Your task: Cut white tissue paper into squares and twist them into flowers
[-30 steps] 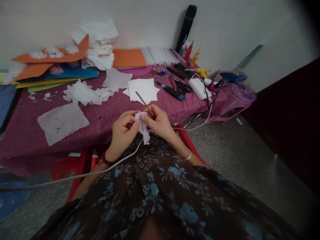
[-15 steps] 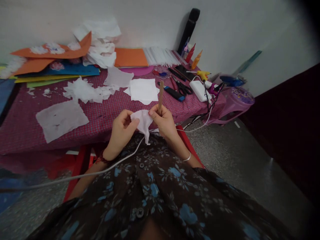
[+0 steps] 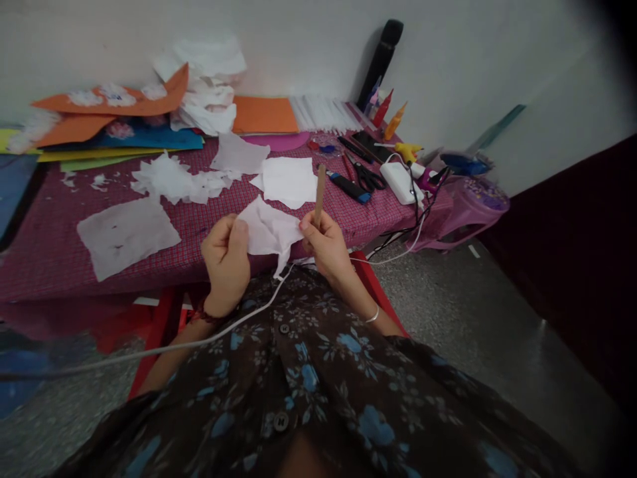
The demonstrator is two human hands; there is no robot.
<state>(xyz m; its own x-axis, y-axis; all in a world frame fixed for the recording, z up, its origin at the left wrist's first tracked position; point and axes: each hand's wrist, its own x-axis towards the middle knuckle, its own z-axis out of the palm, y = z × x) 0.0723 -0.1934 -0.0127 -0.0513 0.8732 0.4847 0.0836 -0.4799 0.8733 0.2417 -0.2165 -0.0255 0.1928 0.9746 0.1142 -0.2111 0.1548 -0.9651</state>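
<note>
Between my hands a white tissue paper piece [image 3: 269, 227] is stretched, its lower corner hanging down crumpled. My left hand [image 3: 226, 262] pinches its left edge between thumb and fingers. At its right edge, my right hand [image 3: 326, 247] pinches the tissue with thumb and fingertip. That same hand also holds a thin brown wooden stick [image 3: 320, 192], which points upward. Just beyond, a stack of white paper squares [image 3: 288, 180] lies on the checked tablecloth [image 3: 199, 245]. A flat tissue square [image 3: 128, 238] rests left of my left hand.
White tissue scraps [image 3: 169, 178] lie behind my left hand. Orange card [image 3: 263, 114] and other coloured sheets are at the back. To the right are a box cutter [image 3: 351, 188], scissors [image 3: 368, 176], a white power bank [image 3: 398, 182] and a glue gun [image 3: 408, 151]. A white cable [image 3: 213, 338] crosses my lap.
My left hand has moved left, away from my right hand. The tissue, bunched before, is now spread wider between them. My right hand has barely moved.
</note>
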